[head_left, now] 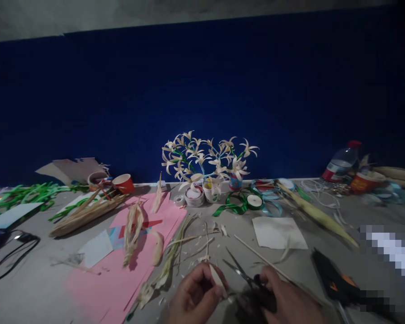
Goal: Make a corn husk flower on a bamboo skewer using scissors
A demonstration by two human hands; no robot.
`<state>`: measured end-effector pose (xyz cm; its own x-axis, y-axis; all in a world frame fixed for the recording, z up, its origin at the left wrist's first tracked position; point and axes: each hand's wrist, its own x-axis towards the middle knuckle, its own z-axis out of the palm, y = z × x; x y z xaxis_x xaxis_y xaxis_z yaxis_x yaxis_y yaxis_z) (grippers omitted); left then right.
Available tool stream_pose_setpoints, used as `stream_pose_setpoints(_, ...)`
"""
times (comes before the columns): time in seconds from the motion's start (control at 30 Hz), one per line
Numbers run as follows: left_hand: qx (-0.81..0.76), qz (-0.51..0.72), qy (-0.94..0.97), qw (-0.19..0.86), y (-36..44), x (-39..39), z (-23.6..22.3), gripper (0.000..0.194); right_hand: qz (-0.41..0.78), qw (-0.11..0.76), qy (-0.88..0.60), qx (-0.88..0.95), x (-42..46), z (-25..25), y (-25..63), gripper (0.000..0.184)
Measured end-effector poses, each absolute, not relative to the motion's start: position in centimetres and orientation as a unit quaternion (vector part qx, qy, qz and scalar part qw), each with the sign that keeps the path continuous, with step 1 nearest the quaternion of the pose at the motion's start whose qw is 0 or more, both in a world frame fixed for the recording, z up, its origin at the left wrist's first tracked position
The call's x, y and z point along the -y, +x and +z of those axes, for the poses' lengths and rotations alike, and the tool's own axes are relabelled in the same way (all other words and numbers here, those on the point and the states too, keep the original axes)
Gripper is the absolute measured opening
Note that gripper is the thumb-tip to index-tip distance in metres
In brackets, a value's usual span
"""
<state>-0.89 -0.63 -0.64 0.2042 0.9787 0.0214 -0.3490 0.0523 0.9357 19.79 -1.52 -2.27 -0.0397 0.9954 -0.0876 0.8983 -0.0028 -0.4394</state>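
Pinching a husk strip (217, 276) between thumb and fingers, your left hand (196, 294) held it tilted, just left of the scissors (245, 273). Your right hand (286, 294) was curled around their handles, and the parted blades pointed forward and leftward, near the strip. Green husk (171, 263) lay forward and left of your left hand, with pink paper (103, 288) farther left. Ahead of your right hand were a stick (256, 252) and, beyond it, white paper (277, 230). A glue gun (328, 273) lay to that hand's right. Well forward of both hands stood the pale flowers (201, 158), with green ribbon (234, 205) just this side of them.
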Motion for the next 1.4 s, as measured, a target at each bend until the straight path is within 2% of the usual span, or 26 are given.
stream_pose_setpoints(0.17, -0.37, 0.501, 0.431, 0.653, -2.0, 0.2, -2.4, 0.035, 0.129, 0.03, -0.664, 0.736, 0.1, -2.9, 18.8, 0.031)
stream_pose_setpoints(0.37, -0.352, 0.484, 0.395, 0.697, -2.0, -0.6, -3.3, 0.032, 0.188, 0.034, -0.617, 0.763, -1.6, -2.0, 19.3, 0.026)
stream_pose_setpoints(0.53, -0.305, 0.481, 0.346, 0.746, -1.6, -0.8, -3.5, 0.037, 0.22, 0.046, -0.608, 0.761, -2.2, -1.0, 19.7, 0.028)
stream_pose_setpoints(0.77, -0.22, 0.467, 0.306, 0.8, -1.7, -0.4, -2.9, 0.032, 0.274, 0.075, -0.598, 0.75, -2.4, -0.9, 19.7, 0.029)
stream_pose_setpoints(0.93, -0.148, 0.437, 0.247, 0.852, -1.7, -0.1, -2.3, 0.031, 0.307, 0.141, -0.571, 0.748, -2.2, 0.8, 19.8, 0.023)
stream_pose_setpoints(1.07, -0.104, 0.417, 0.173, 0.886, -1.2, 0.4, -1.3, 0.028, 0.426, 0.308, -0.444, 0.726, -0.9, 2.7, 17.5, 0.021)
stream_pose_setpoints(1.13, -0.103, 0.396, 0.154, 0.899, -1.0, 0.7, -0.7, 0.026, 0.457, 0.357, -0.4, 0.71, -0.4, 3.3, 16.4, 0.014)
stream_pose_setpoints(1.2, -0.112, 0.378, 0.152, 0.906, -0.8, 0.9, -0.3, 0.022, 0.457, 0.379, -0.394, 0.702, -0.1, 3.6, 15.7, 0.006)
stream_pose_setpoints(1.3, -0.14, 0.375, 0.155, 0.903, -0.7, 1.1, -0.4, 0.018, 0.448, 0.399, -0.394, 0.697, 0.1, 3.5, 15.4, 0.013)
stream_pose_setpoints(1.4, -0.198, 0.408, 0.211, 0.866, -0.9, 1.5, -1.1, 0.026, 0.443, 0.397, -0.41, 0.691, 0.4, 3.3, 15.5, 0.013)
